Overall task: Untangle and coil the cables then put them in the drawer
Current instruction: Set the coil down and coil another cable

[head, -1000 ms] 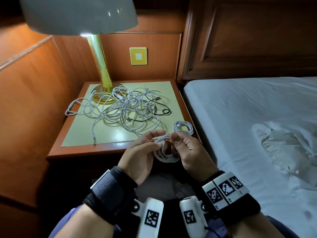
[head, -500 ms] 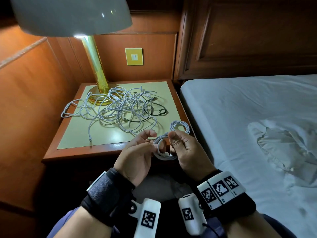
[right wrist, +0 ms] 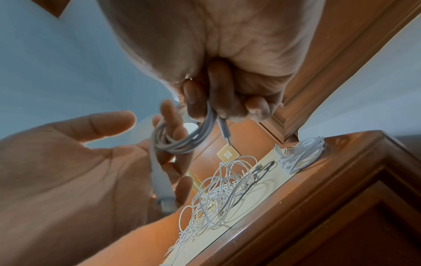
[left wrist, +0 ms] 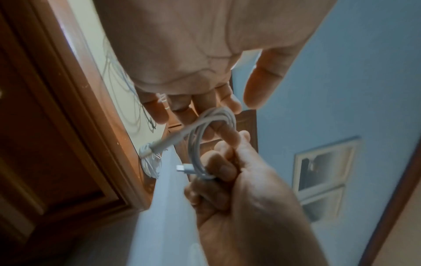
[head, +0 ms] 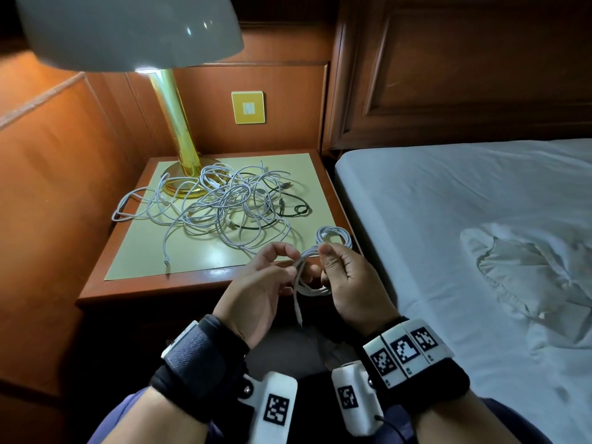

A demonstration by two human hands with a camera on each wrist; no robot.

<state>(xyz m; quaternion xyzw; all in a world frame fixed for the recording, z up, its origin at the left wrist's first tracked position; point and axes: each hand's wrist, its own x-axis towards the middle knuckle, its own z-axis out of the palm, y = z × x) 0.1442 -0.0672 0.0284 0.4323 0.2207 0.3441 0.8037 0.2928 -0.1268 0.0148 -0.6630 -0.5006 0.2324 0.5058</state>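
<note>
The right hand [head: 349,283] pinches the coil [head: 312,291] in front of the table [head: 153,286], probably so that its turns do not fall apart. The left hand [head: 256,286], fingers spread, has one finger through the loop. A finished coil [head: 334,237] lies at the table's corner, apart from the tangle [head: 221,203].

Bedroom: bed [head: 448,203], nightstand [head: 205,285], bedside lamp [head: 128,30].

Glossy wooden nightstand [head: 166,285], brass lamp [head: 174,123]

Cable tangle [head: 221,206] fills nightstand [head: 144,288] middle, lamp [head: 176,123] blocks rear left, bare strip along front left.
</note>
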